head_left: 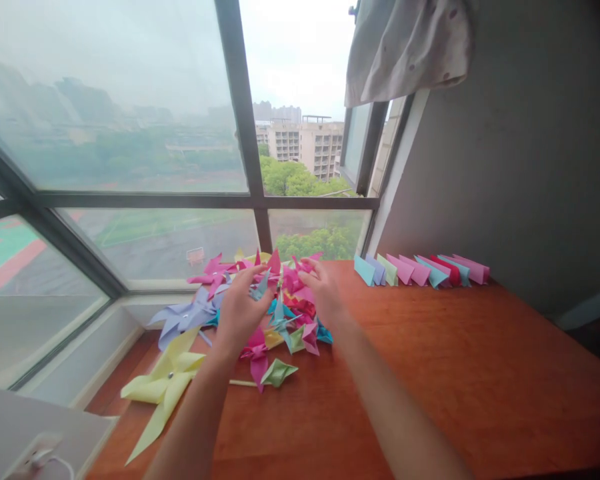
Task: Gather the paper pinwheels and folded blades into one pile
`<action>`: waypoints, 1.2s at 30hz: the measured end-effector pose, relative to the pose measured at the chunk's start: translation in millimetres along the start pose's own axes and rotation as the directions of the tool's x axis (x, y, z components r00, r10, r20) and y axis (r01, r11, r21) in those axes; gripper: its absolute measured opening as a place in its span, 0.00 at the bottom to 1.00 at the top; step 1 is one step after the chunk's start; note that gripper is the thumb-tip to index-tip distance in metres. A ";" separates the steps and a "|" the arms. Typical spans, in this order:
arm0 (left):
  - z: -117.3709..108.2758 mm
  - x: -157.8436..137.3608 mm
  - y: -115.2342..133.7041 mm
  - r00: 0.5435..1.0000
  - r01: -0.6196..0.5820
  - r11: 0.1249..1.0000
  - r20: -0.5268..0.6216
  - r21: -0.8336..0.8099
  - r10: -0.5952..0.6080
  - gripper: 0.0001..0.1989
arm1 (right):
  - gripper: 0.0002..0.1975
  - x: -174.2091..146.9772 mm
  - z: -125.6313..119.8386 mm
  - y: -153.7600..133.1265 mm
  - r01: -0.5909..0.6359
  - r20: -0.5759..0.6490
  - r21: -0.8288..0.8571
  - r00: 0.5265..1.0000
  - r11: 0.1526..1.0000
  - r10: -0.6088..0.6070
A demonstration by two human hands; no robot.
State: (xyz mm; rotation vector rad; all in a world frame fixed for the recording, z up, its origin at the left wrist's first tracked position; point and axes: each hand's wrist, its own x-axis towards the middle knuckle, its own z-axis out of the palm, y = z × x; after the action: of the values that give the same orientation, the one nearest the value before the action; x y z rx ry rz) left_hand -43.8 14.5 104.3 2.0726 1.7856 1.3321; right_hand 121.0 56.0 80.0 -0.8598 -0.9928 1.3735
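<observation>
Both hands reach over a heap of folded paper pieces on the wooden table. My left hand [243, 303] is at the heap's left side, fingers curved and thumb apart. A light blue folded paper piece [261, 287] shows between its thumb and fingertips; I cannot tell whether they touch it. On the other side, my right hand [325, 290] is cupped with fingers apart beside pink folded paper [294, 281]. Nearer me lie a magenta paper flower shape [257, 353] and a green paper boat [279, 373]. A yellow pinwheel [170, 377] and a lavender pinwheel [187, 317] rest left of my left arm.
A row of several folded paper pieces [420, 272] stands at the table's back right. The brown table [430, 373] meets windows [150, 247] behind and left. A curtain [407, 50] hangs above. A socket with a white plug [37, 460] is at lower left.
</observation>
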 end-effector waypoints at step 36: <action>14.2 -52.0 -27.8 0.968 -0.135 0.923 0.246 0.361 0.045 0.19 | 0.18 6.5 -110.0 44.9 0.278 -0.023 -0.729 0.904 0.626 -0.427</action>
State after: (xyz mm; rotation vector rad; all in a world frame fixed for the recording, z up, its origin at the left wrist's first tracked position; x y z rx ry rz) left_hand -51.9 -14.3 51.6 2.4078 1.9806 0.7579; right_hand 206.0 72.1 -1.8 -1.2558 -1.4837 0.5080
